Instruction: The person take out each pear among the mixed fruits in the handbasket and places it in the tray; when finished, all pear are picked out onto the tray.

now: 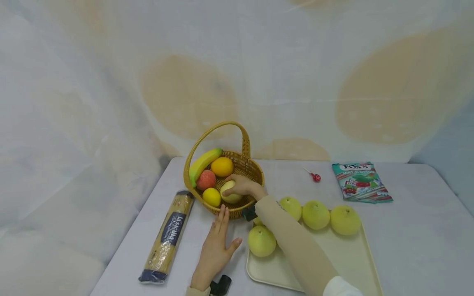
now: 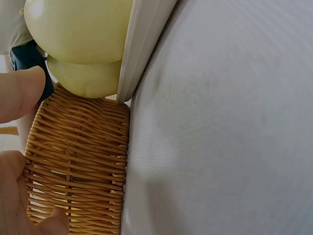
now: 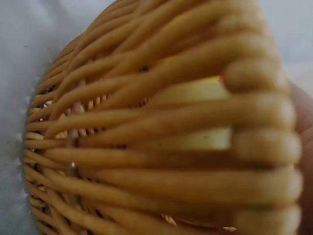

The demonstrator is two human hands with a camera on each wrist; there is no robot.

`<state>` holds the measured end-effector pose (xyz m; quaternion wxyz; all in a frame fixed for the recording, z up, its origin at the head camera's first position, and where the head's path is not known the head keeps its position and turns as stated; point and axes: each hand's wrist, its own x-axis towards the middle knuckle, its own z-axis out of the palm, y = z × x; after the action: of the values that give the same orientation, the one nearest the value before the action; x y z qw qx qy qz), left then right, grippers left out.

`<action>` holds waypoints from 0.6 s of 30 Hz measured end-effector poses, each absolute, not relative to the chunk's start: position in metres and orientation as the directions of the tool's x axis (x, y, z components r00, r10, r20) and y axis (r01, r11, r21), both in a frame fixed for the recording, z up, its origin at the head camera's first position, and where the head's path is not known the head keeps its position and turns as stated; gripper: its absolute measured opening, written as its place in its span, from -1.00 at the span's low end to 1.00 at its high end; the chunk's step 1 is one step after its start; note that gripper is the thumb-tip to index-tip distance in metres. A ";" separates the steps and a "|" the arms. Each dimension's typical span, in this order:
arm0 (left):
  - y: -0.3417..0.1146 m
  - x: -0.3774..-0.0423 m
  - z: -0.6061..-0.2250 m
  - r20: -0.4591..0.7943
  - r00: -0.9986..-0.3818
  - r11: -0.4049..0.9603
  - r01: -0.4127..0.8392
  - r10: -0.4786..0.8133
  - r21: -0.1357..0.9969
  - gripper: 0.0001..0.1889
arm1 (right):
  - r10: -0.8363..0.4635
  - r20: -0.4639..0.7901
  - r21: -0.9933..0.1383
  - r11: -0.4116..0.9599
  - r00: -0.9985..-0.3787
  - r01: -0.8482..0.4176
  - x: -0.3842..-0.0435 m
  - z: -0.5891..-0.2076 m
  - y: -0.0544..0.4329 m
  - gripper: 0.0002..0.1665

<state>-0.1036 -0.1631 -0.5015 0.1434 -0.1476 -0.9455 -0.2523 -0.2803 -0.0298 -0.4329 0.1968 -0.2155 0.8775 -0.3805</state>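
A wicker basket (image 1: 255, 170) with a tall hooped handle stands at the table's back left. In it lie a banana (image 1: 203, 163), an orange (image 1: 222, 167), a red round fruit (image 1: 205, 180), a lemon (image 1: 212, 197) and a pale yellow pomelo (image 1: 228, 196). My right hand (image 1: 242, 186) reaches over the basket's right rim, fingers curled over this pomelo. At the front rim, my left hand (image 1: 216, 246) has its fingers extended, with fingertips right at the wicker. The right wrist view is filled by the basket's woven side, the pomelo showing pale through its gaps.
A cream tray (image 1: 333, 255) with several pomelos (image 1: 316, 214) along its back and left sides lies right of the basket, partly under my right arm. A spaghetti pack (image 1: 168, 238) lies at left. Behind the tray are a red lollipop (image 1: 316, 177) and a candy bag (image 1: 361, 183).
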 end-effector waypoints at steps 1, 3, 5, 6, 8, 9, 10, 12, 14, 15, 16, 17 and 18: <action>-0.163 -0.104 -0.501 0.348 -0.914 0.830 0.353 0.208 0.432 -0.06 | -0.529 -0.176 -0.754 0.615 -0.830 -0.232 -0.281 -0.433 -0.029 -0.28; -0.163 -0.103 -0.500 0.345 -0.915 0.831 0.352 0.209 0.431 -0.06 | -0.528 -0.173 -0.758 0.610 -0.831 -0.230 -0.281 -0.432 -0.028 -0.30; -0.162 -0.103 -0.500 0.353 -0.912 0.831 0.356 0.209 0.427 -0.06 | -0.525 -0.169 -0.760 0.609 -0.834 -0.229 -0.281 -0.429 -0.027 -0.32; -0.162 -0.103 -0.500 0.357 -0.910 0.832 0.359 0.211 0.423 -0.06 | -0.526 -0.166 -0.762 0.606 -0.834 -0.230 -0.280 -0.427 -0.026 -0.32; -0.162 -0.103 -0.501 0.356 -0.910 0.833 0.358 0.211 0.422 -0.07 | -0.525 -0.159 -0.766 0.600 -0.836 -0.231 -0.280 -0.423 -0.024 -0.34; -0.162 -0.103 -0.500 0.356 -0.910 0.833 0.359 0.212 0.421 -0.07 | -0.525 -0.154 -0.770 0.594 -0.837 -0.231 -0.280 -0.421 -0.024 -0.34; -0.162 -0.103 -0.500 0.354 -0.911 0.832 0.358 0.212 0.423 -0.07 | -0.526 -0.147 -0.775 0.587 -0.838 -0.233 -0.279 -0.419 -0.023 -0.35; -0.162 -0.103 -0.500 0.349 -0.913 0.833 0.355 0.212 0.425 -0.08 | -0.526 -0.139 -0.783 0.577 -0.839 -0.232 -0.279 -0.416 -0.022 -0.35; -0.162 -0.103 -0.500 0.345 -0.915 0.833 0.353 0.211 0.427 -0.08 | -0.526 -0.137 -0.790 0.569 -0.839 -0.228 -0.278 -0.413 -0.021 -0.35; -0.162 -0.103 -0.500 0.346 -0.914 0.834 0.352 0.210 0.425 -0.08 | -0.528 -0.136 -0.792 0.566 -0.838 -0.228 -0.278 -0.411 -0.021 -0.34; -0.162 -0.103 -0.500 0.347 -0.914 0.834 0.352 0.210 0.425 -0.08 | -0.529 -0.134 -0.792 0.565 -0.838 -0.231 -0.278 -0.410 -0.020 -0.34; -0.162 -0.103 -0.500 0.347 -0.914 0.834 0.352 0.209 0.425 -0.08 | -0.532 -0.131 -0.790 0.566 -0.837 -0.236 -0.277 -0.408 -0.019 -0.34; -0.162 -0.103 -0.500 0.346 -0.915 0.834 0.351 0.209 0.426 -0.08 | -0.535 -0.127 -0.788 0.566 -0.835 -0.243 -0.277 -0.407 -0.019 -0.34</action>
<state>-0.1029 -0.1618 -0.5000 0.1441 -0.1480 -0.9467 -0.2474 -0.2772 -0.0185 -0.4072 0.1790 -0.2243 0.8667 -0.4081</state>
